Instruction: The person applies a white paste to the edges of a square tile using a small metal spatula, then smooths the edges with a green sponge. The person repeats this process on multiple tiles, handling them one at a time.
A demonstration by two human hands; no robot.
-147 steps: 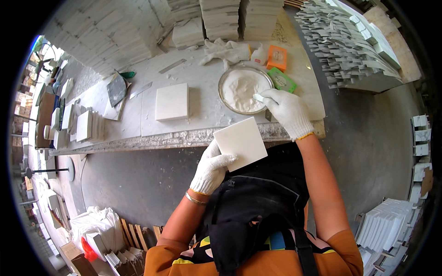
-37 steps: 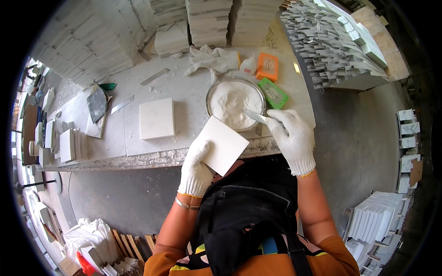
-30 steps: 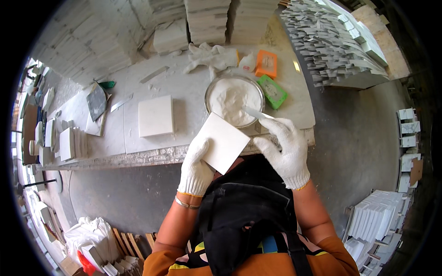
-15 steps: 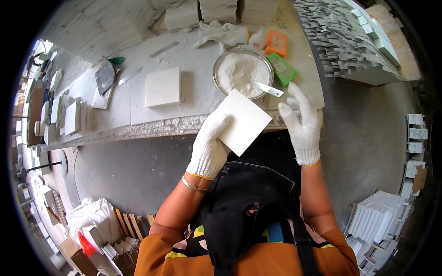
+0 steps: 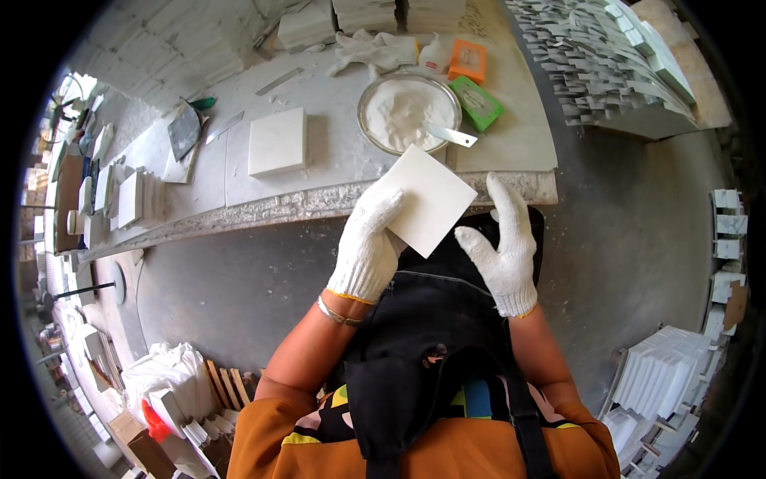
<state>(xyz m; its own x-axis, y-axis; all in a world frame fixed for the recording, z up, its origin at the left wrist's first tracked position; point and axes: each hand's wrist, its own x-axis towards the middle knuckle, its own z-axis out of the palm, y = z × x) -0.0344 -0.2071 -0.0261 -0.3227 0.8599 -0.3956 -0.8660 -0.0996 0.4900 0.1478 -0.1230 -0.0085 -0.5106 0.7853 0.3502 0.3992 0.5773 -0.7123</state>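
Note:
My left hand (image 5: 365, 243), in a white knit glove, grips a square white tile (image 5: 431, 198) by its left side, thumb on top. The tile is held tilted, corner up, in front of the table edge. To its right is my gloved right hand (image 5: 504, 249), fingers apart and holding nothing, close to the tile but not touching it. Just beyond the tile stands a round metal bowl (image 5: 363, 128) of white powder (image 5: 399, 112). A flat white-handled blade (image 5: 448, 134) rests in the powder, its handle over the rim.
A square stack of white tiles (image 5: 278, 142) sits left of the bowl. Green (image 5: 476, 104) and orange (image 5: 467, 61) boxes, a small white bottle (image 5: 434, 54) and spare gloves (image 5: 369, 53) lie behind it. Thin metal strips (image 5: 279, 81) lie leftward. The rough table edge (image 5: 295, 196) runs before me.
My right hand has come down and leftward, from beside the bowl to near the tile, its fingers still apart. My left hand keeps its hold on the tile. The whole view has shifted slightly.

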